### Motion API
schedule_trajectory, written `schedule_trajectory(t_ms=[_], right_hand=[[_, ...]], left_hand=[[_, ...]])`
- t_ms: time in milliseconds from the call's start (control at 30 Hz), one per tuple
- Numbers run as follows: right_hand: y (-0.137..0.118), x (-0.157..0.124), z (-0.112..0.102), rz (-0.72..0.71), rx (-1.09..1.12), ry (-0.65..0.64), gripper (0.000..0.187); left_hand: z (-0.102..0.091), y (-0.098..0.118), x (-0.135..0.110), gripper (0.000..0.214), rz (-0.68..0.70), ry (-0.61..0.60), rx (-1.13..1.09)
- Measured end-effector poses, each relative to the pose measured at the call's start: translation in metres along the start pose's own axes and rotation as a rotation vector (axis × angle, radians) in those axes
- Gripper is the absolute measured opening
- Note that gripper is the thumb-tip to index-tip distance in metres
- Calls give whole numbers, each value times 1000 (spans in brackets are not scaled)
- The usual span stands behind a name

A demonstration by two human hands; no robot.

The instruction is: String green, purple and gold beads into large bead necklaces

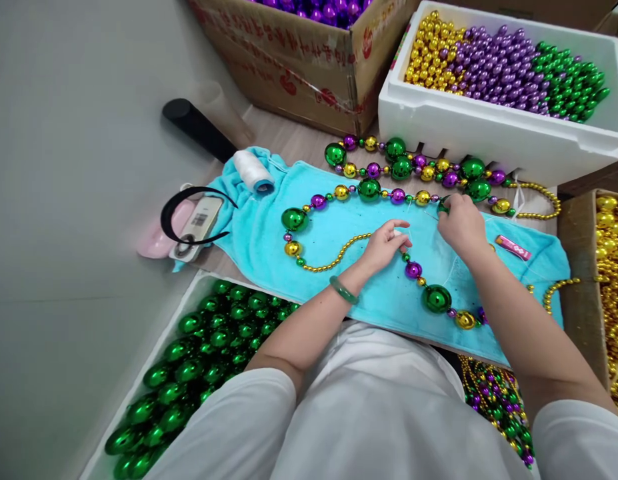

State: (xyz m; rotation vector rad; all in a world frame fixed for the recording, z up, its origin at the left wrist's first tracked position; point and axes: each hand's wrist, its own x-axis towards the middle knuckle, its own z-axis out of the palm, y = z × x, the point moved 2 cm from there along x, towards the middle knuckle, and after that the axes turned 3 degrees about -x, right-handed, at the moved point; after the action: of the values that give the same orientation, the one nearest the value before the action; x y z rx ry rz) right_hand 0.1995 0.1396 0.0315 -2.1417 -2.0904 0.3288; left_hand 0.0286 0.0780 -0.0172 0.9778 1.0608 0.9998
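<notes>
My left hand (389, 245) is closed above the turquoise towel (249, 247), fingertips pinched at the end of a bead strand (413, 270) with purple, gold and large green beads. A thin white thread shows near these fingers. Higher and to the right, my right hand (461, 223) grips a green bead (443, 205), partly hidden by its fingers. Left of that hand lies a beaded garland (369, 190) of green, gold and purple beads. It curves round on the left into a chain of small gold beads (333, 265) that reaches my left hand.
Finished-looking garlands (401, 168) lie along the towel's far edge. A white foam box (489, 133) holds gold, purple and green beads. Cardboard boxes stand behind (309, 73) and right (581, 233). Green beads (209, 347) fill a left bin. A thread spool (253, 171) and pink packet (513, 247) rest on the towel.
</notes>
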Motion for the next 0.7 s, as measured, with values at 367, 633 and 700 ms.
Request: schedule_trajectory(t_ms=[367,633,700], right_hand=[[-31,-4,51,43,121,-314,8],[-2,-16,51,84,472,-348,16],[5,-27,50,72,551,-327,21]], left_hand=[[-3,-2,-12,13,-81,211,33],[-2,-1,-15,15,-212,306,-293],[-1,-3,-15,16,-208,331,-319]])
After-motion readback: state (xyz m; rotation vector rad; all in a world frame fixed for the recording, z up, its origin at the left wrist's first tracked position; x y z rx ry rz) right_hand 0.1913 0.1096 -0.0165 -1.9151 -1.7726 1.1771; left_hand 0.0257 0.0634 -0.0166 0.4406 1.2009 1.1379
